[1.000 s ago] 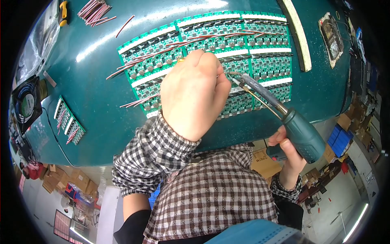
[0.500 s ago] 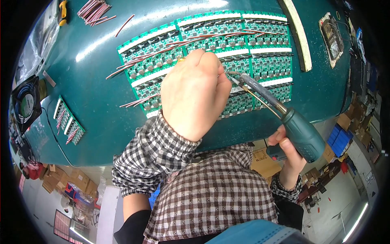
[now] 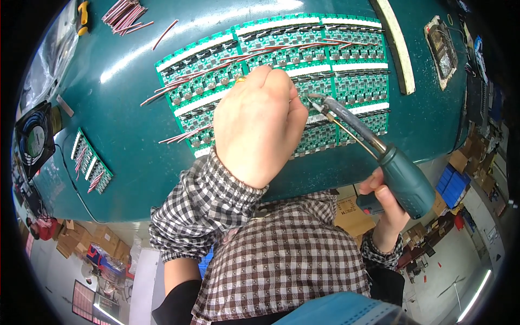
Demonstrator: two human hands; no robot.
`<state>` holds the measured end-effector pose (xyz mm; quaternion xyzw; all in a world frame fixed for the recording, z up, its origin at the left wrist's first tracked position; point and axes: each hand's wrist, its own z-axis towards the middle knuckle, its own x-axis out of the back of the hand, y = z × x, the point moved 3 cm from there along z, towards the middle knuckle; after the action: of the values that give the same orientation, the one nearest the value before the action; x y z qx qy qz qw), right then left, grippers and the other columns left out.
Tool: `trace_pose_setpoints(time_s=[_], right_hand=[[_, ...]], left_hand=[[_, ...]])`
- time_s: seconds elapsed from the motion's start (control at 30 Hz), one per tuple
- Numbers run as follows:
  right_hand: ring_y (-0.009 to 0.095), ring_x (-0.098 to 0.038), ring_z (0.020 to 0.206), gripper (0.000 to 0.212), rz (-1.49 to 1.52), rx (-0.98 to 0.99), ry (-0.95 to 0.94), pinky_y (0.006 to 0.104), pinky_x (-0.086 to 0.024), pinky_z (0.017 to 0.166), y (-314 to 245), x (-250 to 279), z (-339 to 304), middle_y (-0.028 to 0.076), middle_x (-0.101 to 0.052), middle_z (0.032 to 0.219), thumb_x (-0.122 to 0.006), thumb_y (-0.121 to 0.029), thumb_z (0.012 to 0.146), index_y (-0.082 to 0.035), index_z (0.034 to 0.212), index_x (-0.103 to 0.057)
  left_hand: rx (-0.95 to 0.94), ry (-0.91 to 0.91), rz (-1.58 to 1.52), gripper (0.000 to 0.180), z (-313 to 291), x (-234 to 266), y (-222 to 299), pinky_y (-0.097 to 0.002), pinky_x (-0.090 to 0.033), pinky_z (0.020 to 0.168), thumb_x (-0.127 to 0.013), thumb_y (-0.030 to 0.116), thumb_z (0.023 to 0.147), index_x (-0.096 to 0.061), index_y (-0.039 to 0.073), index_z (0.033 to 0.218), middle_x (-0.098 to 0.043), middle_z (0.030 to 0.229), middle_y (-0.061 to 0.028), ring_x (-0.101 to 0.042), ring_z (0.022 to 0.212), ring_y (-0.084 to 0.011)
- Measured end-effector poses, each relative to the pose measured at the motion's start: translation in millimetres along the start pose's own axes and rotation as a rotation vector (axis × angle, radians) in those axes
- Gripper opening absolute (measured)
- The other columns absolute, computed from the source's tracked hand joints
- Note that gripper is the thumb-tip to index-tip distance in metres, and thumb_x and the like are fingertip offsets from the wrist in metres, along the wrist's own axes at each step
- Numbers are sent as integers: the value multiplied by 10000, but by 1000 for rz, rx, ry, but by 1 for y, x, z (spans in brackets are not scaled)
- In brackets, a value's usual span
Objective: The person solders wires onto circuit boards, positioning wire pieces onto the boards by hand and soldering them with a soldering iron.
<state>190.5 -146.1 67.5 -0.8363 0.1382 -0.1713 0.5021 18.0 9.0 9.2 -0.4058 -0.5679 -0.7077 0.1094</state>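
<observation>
My right hand (image 3: 385, 201) is wrapped round the handle of a green soldering gun (image 3: 405, 181). Its tip and thin feed tube point left, close over the green circuit boards (image 3: 357, 86) beside my left fingers. My left hand (image 3: 259, 122) is closed above the middle of the boards, its fingertips pinched together. What they hold is hidden behind the hand. Rows of boards with white strips and black parts fill the area under both hands. Red-and-white wires (image 3: 208, 70) lie across the upper rows, and a few more stick out left of my left hand.
A bundle of cut wires (image 3: 123, 16) and a yellow-handled tool (image 3: 83, 18) lie far left. A small board piece (image 3: 92, 161) and a black fan (image 3: 35, 136) stand at left. A pale bar (image 3: 398, 46) borders the boards at right, with a dirty metal tray (image 3: 441, 53) beyond.
The soldering gun has shifted slightly right, and its tip has drawn a little away from my left fingertips. My left hand has hardly moved.
</observation>
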Motion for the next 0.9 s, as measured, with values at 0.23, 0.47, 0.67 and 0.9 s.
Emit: trace_pose_setpoints(time_s=[0.23, 0.47, 0.67, 0.9], right_hand=[[225, -635, 741, 300, 30, -16, 8, 331, -541, 675, 0, 3, -1, 137, -626, 826, -662, -38, 770, 71, 1036, -574], [274, -645, 815, 378, 84, -34, 0, 349, -559, 692, 4, 8, -1, 156, -615, 919, -671, -66, 768, 69, 1102, -555], [261, -642, 796, 363, 61, -62, -10, 346, -553, 690, 5, 7, -2, 146, -621, 875, -666, -62, 769, 74, 1086, -554], [229, -613, 657, 327, -58, -11, 2, 331, -524, 587, 7, 4, -1, 152, -582, 853, -635, -161, 771, 92, 963, -557]], left_hand=[[9, -5, 4, 106, 0, 0, 0, -318, -421, 514, -651, 56, 693, -550, 62, 726, -502, 661, -53, -525, 581, -208], [-2, 0, 51, 102, -4, 1, 0, -325, -434, 541, -657, 52, 713, -558, 57, 736, -520, 683, -59, -547, 610, -218], [7, 10, 21, 120, -4, 1, 2, -323, -435, 547, -658, 47, 703, -550, 57, 752, -525, 693, -57, -544, 623, -215], [7, 18, 31, 123, -5, -1, 1, -317, -434, 544, -660, 50, 703, -548, 59, 752, -519, 690, -54, -536, 620, -212]])
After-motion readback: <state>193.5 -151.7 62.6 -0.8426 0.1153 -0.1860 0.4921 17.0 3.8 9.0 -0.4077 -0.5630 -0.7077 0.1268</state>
